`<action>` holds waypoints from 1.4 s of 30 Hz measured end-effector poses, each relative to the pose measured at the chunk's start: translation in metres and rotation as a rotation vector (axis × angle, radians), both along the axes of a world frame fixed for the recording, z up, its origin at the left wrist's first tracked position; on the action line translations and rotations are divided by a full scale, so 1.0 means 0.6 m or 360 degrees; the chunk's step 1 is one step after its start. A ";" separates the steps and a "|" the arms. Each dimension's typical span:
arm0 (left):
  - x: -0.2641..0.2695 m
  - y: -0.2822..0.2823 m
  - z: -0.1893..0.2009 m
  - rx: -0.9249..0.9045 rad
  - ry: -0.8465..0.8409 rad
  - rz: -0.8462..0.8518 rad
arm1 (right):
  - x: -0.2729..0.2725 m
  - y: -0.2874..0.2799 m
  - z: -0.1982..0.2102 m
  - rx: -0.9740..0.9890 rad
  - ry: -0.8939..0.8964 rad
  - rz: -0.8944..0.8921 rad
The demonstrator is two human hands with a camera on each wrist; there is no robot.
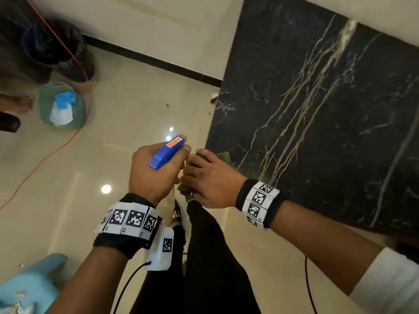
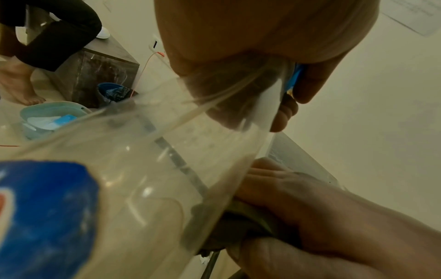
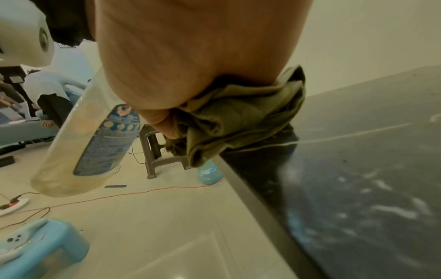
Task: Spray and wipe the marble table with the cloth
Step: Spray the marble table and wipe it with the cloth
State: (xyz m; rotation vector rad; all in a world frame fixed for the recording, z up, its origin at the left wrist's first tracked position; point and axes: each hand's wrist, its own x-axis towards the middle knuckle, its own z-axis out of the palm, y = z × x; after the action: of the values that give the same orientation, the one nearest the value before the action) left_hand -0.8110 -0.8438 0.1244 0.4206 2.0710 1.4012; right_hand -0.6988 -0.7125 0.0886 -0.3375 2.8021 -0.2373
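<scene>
The black marble table (image 1: pixel 317 114) with gold and white veins fills the right of the head view; its top (image 3: pixel 358 179) and near edge show in the right wrist view. My left hand (image 1: pixel 156 168) grips a clear spray bottle by its neck, with the blue trigger head (image 1: pixel 167 150) pointing toward the table corner. The bottle body (image 2: pixel 148 179) with its blue label hangs below the hand, also seen as the bottle (image 3: pixel 90 143). My right hand (image 1: pixel 208 177) holds a bunched olive-green cloth (image 3: pixel 233 117) beside the table's near-left corner, close to the bottle.
On the tiled floor stand a green basin (image 1: pixel 61 105) with blue and white items, a dark bin (image 1: pixel 61 51), a light-blue stool (image 1: pixel 29 288), a grey stool (image 3: pixel 157 152) and a blue bottle (image 3: pixel 210 173). An orange cable (image 1: pixel 45 155) crosses the floor. Another person's bare foot (image 2: pixel 21 85) is nearby.
</scene>
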 end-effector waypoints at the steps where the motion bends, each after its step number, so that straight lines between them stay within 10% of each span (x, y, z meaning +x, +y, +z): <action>1: 0.003 0.003 0.001 0.0007 0.0007 -0.0025 | 0.003 0.006 -0.002 0.0011 -0.0003 0.0044; 6: 0.011 0.003 0.001 0.0004 0.0028 -0.0127 | -0.023 0.032 0.005 0.0082 -0.0135 0.0210; 12: 0.010 -0.007 0.002 -0.0054 0.0044 -0.0165 | -0.024 0.054 -0.004 0.0038 0.0049 -0.0478; 20: 0.007 -0.006 0.005 -0.0059 0.0064 -0.0190 | 0.051 -0.054 -0.032 0.0029 0.0246 -0.0610; 25: 0.008 0.012 0.021 -0.0071 0.0006 -0.0143 | 0.061 -0.155 -0.053 0.0025 0.0420 -0.1863; 30: -0.004 0.027 0.039 -0.0106 0.0034 -0.0232 | -0.024 -0.175 -0.038 -0.0762 0.1049 -0.3599; 42: -0.060 0.069 0.070 -0.0144 0.0083 -0.0604 | 0.002 -0.163 -0.015 -0.2412 0.1451 -0.4081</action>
State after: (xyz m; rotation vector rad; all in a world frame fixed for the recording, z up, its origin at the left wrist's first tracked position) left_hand -0.8473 -0.8023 0.1666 0.7728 1.9574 1.0774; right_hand -0.6979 -0.8100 0.0795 -1.7727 -0.2890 1.4332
